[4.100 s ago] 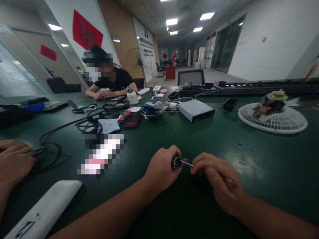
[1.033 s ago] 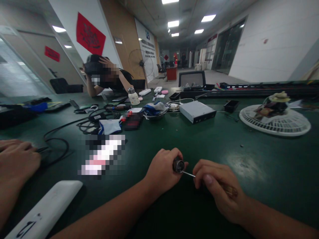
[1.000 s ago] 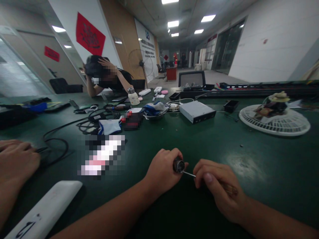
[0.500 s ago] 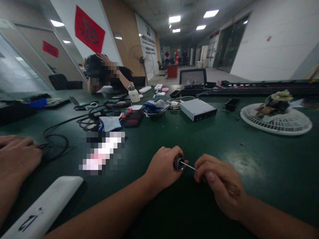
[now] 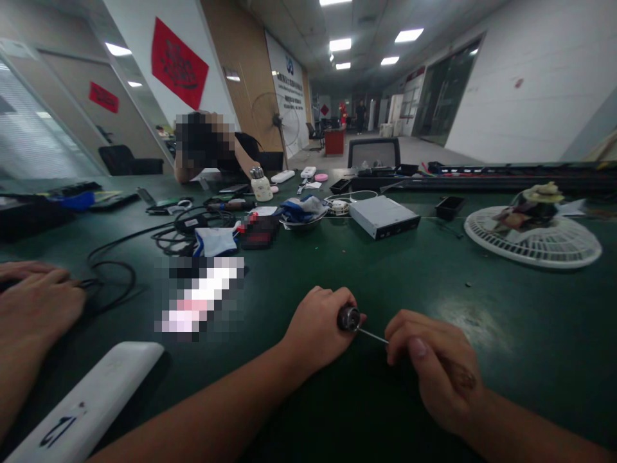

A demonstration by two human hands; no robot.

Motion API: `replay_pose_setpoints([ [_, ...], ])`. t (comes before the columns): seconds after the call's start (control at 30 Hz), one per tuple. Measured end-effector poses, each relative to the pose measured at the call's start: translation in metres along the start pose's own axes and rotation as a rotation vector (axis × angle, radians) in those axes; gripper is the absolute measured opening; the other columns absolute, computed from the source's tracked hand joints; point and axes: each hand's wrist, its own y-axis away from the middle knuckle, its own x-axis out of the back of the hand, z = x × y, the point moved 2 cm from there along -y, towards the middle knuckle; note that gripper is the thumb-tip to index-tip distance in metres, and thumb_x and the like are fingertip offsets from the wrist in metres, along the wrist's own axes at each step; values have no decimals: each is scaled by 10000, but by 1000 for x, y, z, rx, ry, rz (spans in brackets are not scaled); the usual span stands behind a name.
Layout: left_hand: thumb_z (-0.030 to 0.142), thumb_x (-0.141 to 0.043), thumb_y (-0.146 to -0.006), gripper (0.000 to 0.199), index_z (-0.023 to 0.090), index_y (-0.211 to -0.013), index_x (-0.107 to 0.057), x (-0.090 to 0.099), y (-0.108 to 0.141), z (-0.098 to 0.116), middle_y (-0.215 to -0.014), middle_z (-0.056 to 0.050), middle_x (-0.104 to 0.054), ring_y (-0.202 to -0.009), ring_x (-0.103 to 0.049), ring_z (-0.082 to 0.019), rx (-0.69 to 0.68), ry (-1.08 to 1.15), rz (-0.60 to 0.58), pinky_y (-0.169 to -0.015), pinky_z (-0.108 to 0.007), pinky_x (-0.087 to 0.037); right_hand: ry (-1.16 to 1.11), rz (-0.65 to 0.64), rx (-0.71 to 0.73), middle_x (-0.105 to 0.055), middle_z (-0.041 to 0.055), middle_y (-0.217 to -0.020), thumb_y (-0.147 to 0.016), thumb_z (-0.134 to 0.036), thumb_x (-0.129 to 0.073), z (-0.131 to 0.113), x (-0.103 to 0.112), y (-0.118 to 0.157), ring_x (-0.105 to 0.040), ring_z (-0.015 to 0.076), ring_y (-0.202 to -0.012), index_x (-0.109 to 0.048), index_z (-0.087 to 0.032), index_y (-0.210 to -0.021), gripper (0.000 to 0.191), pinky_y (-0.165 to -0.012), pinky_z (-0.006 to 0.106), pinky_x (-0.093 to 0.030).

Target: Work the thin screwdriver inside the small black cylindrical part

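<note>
Two hands work close together: the left hand (image 5: 315, 331) curls its fingers tightly round a dark metal cylinder (image 5: 348, 318) sitting at their tips, while the right hand (image 5: 434, 368) pinches a screwdriver (image 5: 372, 335) (steadiest held straight), its tip at the cylinder, just beyond those fingertips.

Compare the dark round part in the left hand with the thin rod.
The dark round part is stubby and wide; the thin metal rod is long and slender. The left hand wraps the part; the right hand holds the rod. Both meet: the rod's tip reaches the part.
</note>
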Motion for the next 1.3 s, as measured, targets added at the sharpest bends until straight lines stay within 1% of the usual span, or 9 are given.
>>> replay_pose_setpoints([
  [0.17, 335, -680, -863, 145, 218, -879, -596, 0, 0, 0, -825, -4, -658, -783, -576, -208, 0, 12, -23, -718, -345, -407, 17, 81, -38, -586, 31, -715, -1024, -189, -391, 5, 2, -1, -559, 141, -646, -615, -168, -761, 347, -584, 285, -393],
  [0.3, 319, -671, -866, 125, 221, -880, -593, 0, 0, 1, -818, -1, -656, -775, -579, -203, -27, 10, -26, -726, -347, -406, -13, -16, -19, -618, 44, -755, -1018, -216, -413, 3, 1, -2, -581, 149, -676, -640, -164, -812, 310, -603, 288, -408],
  [0.4, 337, -651, -890, 142, 215, -862, -585, 0, 0, 2, -800, -1, -651, -755, -581, -191, -45, 15, -15, -742, -351, -409, -44, -59, 24, -594, 30, -698, -1023, -237, -408, 2, 0, -1, -583, 153, -660, -623, -167, -784, 328, -602, 291, -403],
  [0.6, 355, -689, -873, 164, 220, -879, -597, -1, 0, 1, -805, 5, -658, -766, -587, -193, -67, 25, -45, -732, -343, -407, 30, 80, -89, -566, 20, -684, -1047, -239, -370, 6, 2, 2, -541, 134, -612, -581, -175, -703, 408, -576, 288, -373],
  [0.8, 369, -667, -891, 166, 222, -878, -592, -1, 0, 1, -797, 6, -658, -751, -584, -190, -76, 25, -44, -728, -345, -412, -17, -84, 0, -594, 36, -713, -1038, -297, -393, 2, -1, -1, -576, 154, -659, -605, -173, -764, 368, -603, 293, -410],
  [0.93, 380, -660, -891, 177, 219, -873, -588, -1, 0, 3, -792, -3, -651, -761, -584, -196, -135, -3, -73, -734, -351, -416, 6, 20, -46, -555, 19, -654, -1049, -258, -351, 5, 1, 2, -552, 149, -607, -548, -187, -685, 420, -577, 298, -393],
  [1.03, 342, -674, -871, 149, 218, -883, -592, 0, -1, 3, -810, -4, -656, -775, -589, -198, -137, -3, -95, -741, -353, -418, 33, 79, -59, -567, 25, -678, -1045, -249, -356, 5, 3, 2, -554, 158, -613, -559, -193, -706, 400, -571, 308, -382],
  [1.2, 329, -636, -891, 120, 216, -885, -596, 0, 0, 4, -799, -10, -646, -763, -583, -196, -156, -5, -104, -736, -351, -420, -13, -18, 5, -590, 41, -721, -1039, -293, -377, 3, 2, 0, -583, 173, -666, -593, -184, -753, 375, -602, 314, -404],
  [1.3, 333, -630, -899, 122, 215, -885, -601, 0, 0, 5, -799, -15, -644, -762, -582, -193, -171, -3, -99, -739, -348, -419, -42, -9, 2, -579, 40, -714, -1045, -291, -359, 5, 3, 2, -575, 169, -656, -578, -180, -740, 391, -598, 313, -398],
])
